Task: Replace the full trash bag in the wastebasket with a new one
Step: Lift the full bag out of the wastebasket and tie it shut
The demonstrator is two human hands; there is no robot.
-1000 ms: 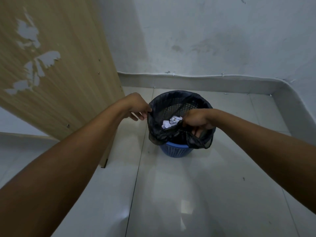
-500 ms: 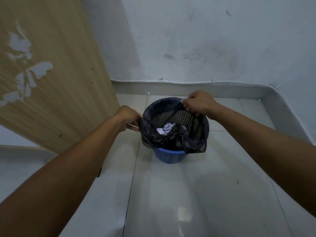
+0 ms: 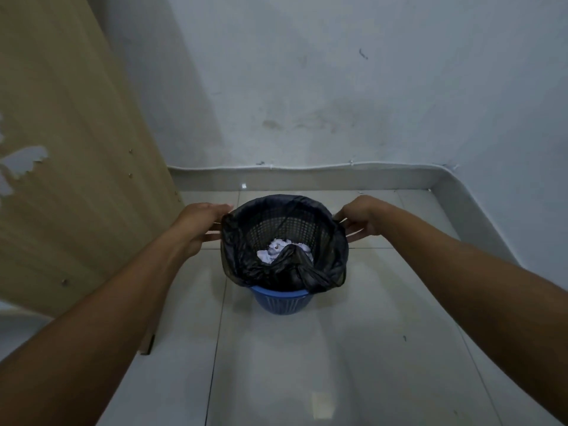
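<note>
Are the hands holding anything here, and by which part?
Both hold the black trash bag by its folded-over edge at the wastebasket rim: left hand on the left side, right hand on the right side.

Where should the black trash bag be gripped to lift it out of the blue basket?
Judging from its pose, grip the trash bag by the folded-over cuff, from the left and right sides, where the left hand and right hand already sit. The cuff hangs loose outside the basket, so fingers can probably pinch it there.
</note>
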